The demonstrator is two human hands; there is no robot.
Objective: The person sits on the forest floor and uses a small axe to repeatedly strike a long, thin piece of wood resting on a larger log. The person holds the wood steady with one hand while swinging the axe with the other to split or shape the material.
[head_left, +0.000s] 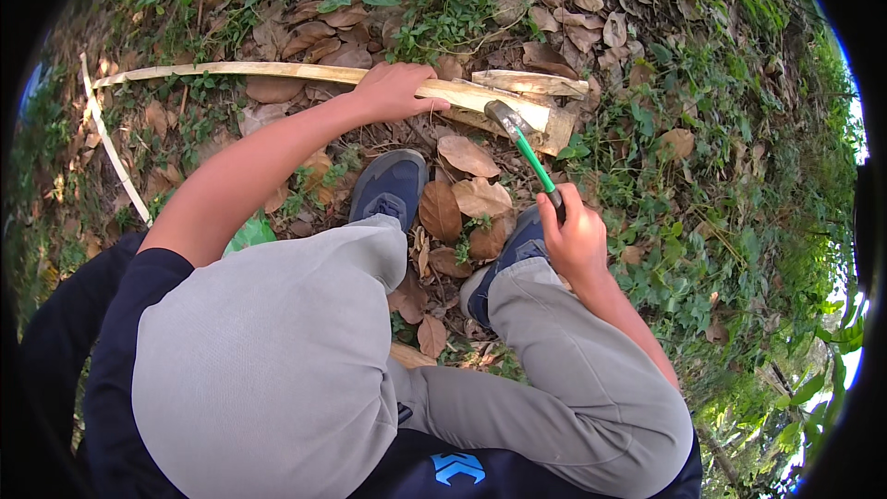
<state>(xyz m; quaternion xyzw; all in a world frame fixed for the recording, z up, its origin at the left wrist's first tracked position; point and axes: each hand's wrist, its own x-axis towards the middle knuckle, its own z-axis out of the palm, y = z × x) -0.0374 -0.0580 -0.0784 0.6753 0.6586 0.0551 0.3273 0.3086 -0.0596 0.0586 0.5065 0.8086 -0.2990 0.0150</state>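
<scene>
A long pale wooden strip (245, 68) runs across the ground from the far left to the middle right. My left hand (399, 92) is closed around it, fingers over its upper face. The hammer (533, 161) has a metal head, green shaft and black grip; my right hand (577, 238) holds it by the grip. Its head rests on or just above the strip's right end. Whether it touches I cannot tell. Beneath that end lies a wooden block (559, 134), and a shorter wood piece (533, 83) sits just behind it.
A second thin strip (113, 148) meets the long one's left end at an angle. My blue shoes (390, 187) stand close in front of the wood. Dry brown leaves (467, 155) and green weeds (443, 14) cover the ground. A green object (249, 236) shows partly under my left arm.
</scene>
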